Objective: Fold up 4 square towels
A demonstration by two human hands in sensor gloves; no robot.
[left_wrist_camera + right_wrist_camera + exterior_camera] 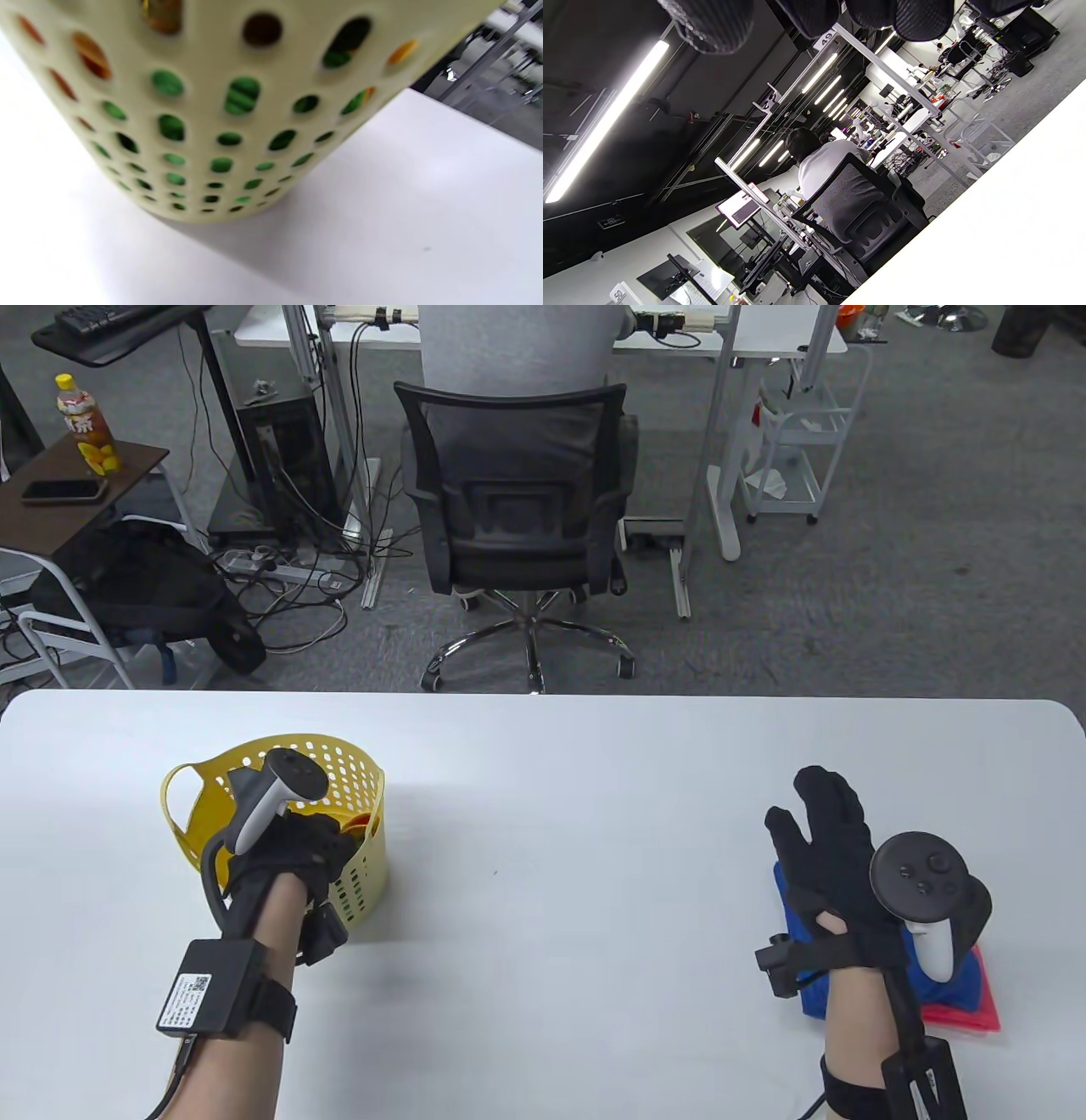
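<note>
- Looking down, we see the white rounded-corner table (551, 780) filling the lower half of the table view, and it is the largest thing here.
- At about 12 o'clock beyond the table's far edge stands a black mesh-backed office chair (517, 517) on a chrome star base, its back towards us.
- At about 9 o'clock on the table sits the yellow perforated plastic basket (356, 814); through its holes in the left wrist view we make out green cloth (242, 95) low down and orange cloth (91, 57) higher up, both blurred.
- At about 4 o'clock on the table lie the folded towels: a blue folded towel (806, 984) resting on a pink folded towel (976, 1005), which peeks out at the right and near edges.
- Our right hand (827, 848) lies over the blue towel with its fingers (819, 789) stretched out flat and spread, pointing to 12 o'clock and grasping nothing.
- Our left hand (297, 840) reaches into the basket over its near rim; its fingers are hidden inside, so we cannot tell whether they are clenched or released.
- At about 10 o'clock off the table, a plastic drink bottle with a yellow cap (85, 424) stands on a dark brown side table (127, 462).
</note>
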